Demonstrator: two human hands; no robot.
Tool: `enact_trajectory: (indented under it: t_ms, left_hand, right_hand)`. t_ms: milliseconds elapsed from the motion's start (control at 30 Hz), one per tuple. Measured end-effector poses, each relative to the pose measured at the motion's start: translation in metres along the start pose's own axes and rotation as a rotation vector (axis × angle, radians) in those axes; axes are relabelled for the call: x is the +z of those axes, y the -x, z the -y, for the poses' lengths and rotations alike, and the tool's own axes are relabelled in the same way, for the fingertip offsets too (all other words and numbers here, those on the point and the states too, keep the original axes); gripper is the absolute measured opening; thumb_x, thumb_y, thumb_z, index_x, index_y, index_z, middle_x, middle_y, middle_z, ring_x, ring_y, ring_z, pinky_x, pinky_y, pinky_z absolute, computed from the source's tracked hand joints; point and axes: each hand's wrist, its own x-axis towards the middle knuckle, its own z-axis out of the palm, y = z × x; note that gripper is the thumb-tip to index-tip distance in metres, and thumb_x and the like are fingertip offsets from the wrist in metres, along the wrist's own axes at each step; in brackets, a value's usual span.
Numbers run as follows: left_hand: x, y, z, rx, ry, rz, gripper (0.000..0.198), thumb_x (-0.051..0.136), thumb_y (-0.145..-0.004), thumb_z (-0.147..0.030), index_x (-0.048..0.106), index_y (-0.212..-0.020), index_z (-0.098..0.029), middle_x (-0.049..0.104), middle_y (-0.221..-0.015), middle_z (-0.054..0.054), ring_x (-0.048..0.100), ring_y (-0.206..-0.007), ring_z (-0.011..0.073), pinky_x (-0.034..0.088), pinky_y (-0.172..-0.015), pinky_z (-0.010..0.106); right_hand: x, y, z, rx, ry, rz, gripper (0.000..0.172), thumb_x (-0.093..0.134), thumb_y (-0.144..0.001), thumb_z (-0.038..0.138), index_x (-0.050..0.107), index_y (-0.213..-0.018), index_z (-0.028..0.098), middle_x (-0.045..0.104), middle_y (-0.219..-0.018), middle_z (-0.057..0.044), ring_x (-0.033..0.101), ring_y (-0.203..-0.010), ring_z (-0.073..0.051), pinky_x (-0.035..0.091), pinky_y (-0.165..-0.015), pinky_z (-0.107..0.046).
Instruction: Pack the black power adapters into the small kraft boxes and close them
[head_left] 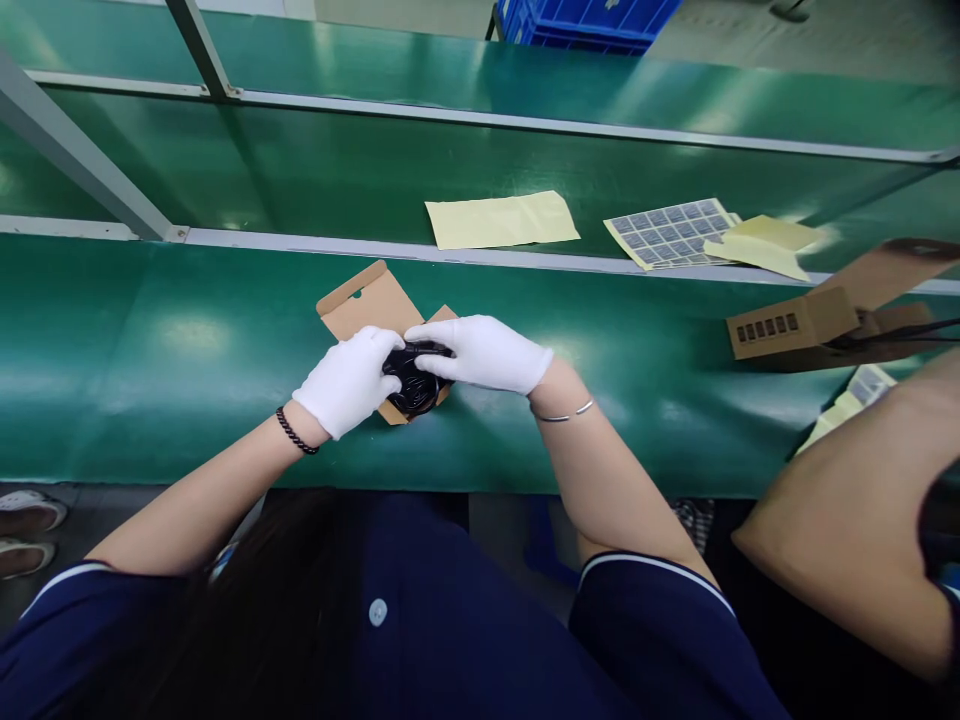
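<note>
Both my hands wear white gloves and meet over a small open brown cardboard box (367, 300) lying on the green conveyor belt (187, 360). My left hand (351, 380) and my right hand (480, 352) are closed on a shiny black coiled bundle (412, 385), which looks like a bagged cable, pressed into the box. The box's hang-tab flap points up and to the left. Most of the bundle is hidden under my fingers.
A yellow backing sheet (501, 220) and a sheet of grey labels (671, 232) lie on the upper belt. At the right a second brown box (795, 325) stands open, beside another person's arm (862, 510). A metal frame post (67, 145) crosses the left.
</note>
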Motion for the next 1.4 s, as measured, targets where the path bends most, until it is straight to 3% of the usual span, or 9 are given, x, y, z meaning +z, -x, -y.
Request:
enact_trajectory:
  t_ms: [233, 400, 533, 733, 833, 1000, 1100, 1200, 1400]
  left_hand:
    - [-0.002, 0.003, 0.013, 0.122, 0.235, -0.022, 0.042, 0.063, -0.090, -0.028, 0.061, -0.132, -0.024, 0.073, -0.112, 0.004, 0.067, -0.096, 0.0214, 0.054, -0.087, 0.033]
    - [-0.002, -0.002, 0.021, 0.010, 0.231, -0.054, 0.018, 0.075, -0.081, -0.033, 0.067, -0.090, -0.020, 0.071, -0.093, 0.003, 0.065, -0.081, 0.0200, 0.053, -0.076, 0.032]
    - [0.005, -0.003, 0.024, 0.145, 0.144, -0.171, 0.010, 0.071, -0.082, -0.022, 0.063, -0.076, -0.020, 0.072, -0.102, 0.006, 0.067, -0.096, 0.0226, 0.052, -0.086, 0.035]
    - [-0.004, 0.005, 0.012, 0.206, -0.160, 0.026, 0.019, 0.054, -0.096, -0.019, 0.069, -0.084, -0.020, 0.074, -0.087, 0.006, 0.067, -0.088, 0.0250, 0.047, -0.076, 0.035]
    - [-0.013, 0.012, 0.000, 0.228, -0.287, 0.144, 0.032, 0.047, -0.104, -0.036, 0.072, -0.092, -0.019, 0.073, -0.085, 0.009, 0.068, -0.085, 0.0276, 0.044, -0.070, 0.035]
    - [-0.014, 0.015, -0.026, 0.127, -0.340, 0.161, 0.068, 0.056, -0.089, -0.078, 0.074, -0.098, -0.013, 0.073, -0.087, 0.017, 0.069, -0.090, 0.0353, 0.048, -0.074, 0.039]
    - [-0.012, 0.007, -0.039, 0.080, -0.381, 0.205, 0.055, 0.058, -0.094, -0.063, 0.074, -0.104, -0.011, 0.075, -0.092, 0.017, 0.070, -0.097, 0.0362, 0.050, -0.080, 0.041]
    - [-0.013, -0.003, -0.041, 0.119, -0.405, 0.267, 0.040, 0.053, -0.098, -0.043, 0.072, -0.117, -0.013, 0.076, -0.105, 0.015, 0.070, -0.103, 0.0353, 0.051, -0.080, 0.041]
    - [-0.004, 0.001, -0.023, 0.166, -0.391, 0.176, 0.036, 0.045, -0.104, -0.029, 0.068, -0.127, -0.013, 0.072, -0.119, 0.015, 0.068, -0.102, 0.0315, 0.049, -0.078, 0.040]
  right_hand:
    - [0.014, -0.011, 0.009, 0.091, 0.101, -0.069, 0.031, 0.067, -0.083, 0.027, 0.071, -0.113, 0.021, 0.075, -0.109, -0.006, 0.068, -0.098, -0.023, 0.044, -0.074, -0.029]
    - [0.013, -0.007, 0.007, 0.145, -0.114, -0.069, 0.026, 0.070, -0.079, 0.024, 0.065, -0.104, 0.021, 0.074, -0.094, -0.002, 0.068, -0.082, -0.020, 0.047, -0.072, -0.029]
    - [0.011, -0.002, 0.002, 0.157, -0.559, -0.101, 0.039, 0.076, -0.082, 0.044, 0.060, -0.109, 0.020, 0.073, -0.092, -0.003, 0.069, -0.075, -0.018, 0.054, -0.066, -0.030]
    - [0.022, -0.006, -0.020, 0.262, -0.929, -0.558, 0.046, 0.068, -0.090, 0.059, 0.056, -0.112, 0.021, 0.068, -0.089, -0.001, 0.065, -0.060, -0.011, 0.056, -0.054, -0.025]
    - [0.031, 0.001, -0.021, 0.149, -0.849, -0.702, 0.054, 0.062, -0.093, 0.063, 0.052, -0.130, 0.026, 0.069, -0.111, -0.005, 0.072, -0.076, -0.013, 0.063, -0.068, -0.029]
    - [0.033, 0.029, -0.014, -0.050, -0.558, -0.562, 0.042, 0.047, -0.104, 0.055, 0.063, -0.134, 0.030, 0.064, -0.125, -0.008, 0.072, -0.101, -0.020, 0.063, -0.092, -0.042]
    - [0.029, 0.040, -0.024, -0.196, -0.269, -0.404, 0.038, 0.064, -0.096, 0.059, 0.076, -0.117, 0.030, 0.064, -0.122, -0.009, 0.066, -0.117, -0.026, 0.059, -0.101, -0.046]
    - [0.030, 0.037, -0.039, -0.317, -0.110, -0.354, 0.031, 0.073, -0.091, 0.055, 0.081, -0.105, 0.029, 0.065, -0.119, -0.009, 0.066, -0.111, -0.025, 0.060, -0.096, -0.043]
    - [0.042, 0.003, -0.036, -0.195, 0.169, -0.393, 0.019, 0.066, -0.098, 0.036, 0.081, -0.096, 0.025, 0.069, -0.115, -0.008, 0.065, -0.092, -0.021, 0.055, -0.075, -0.034]
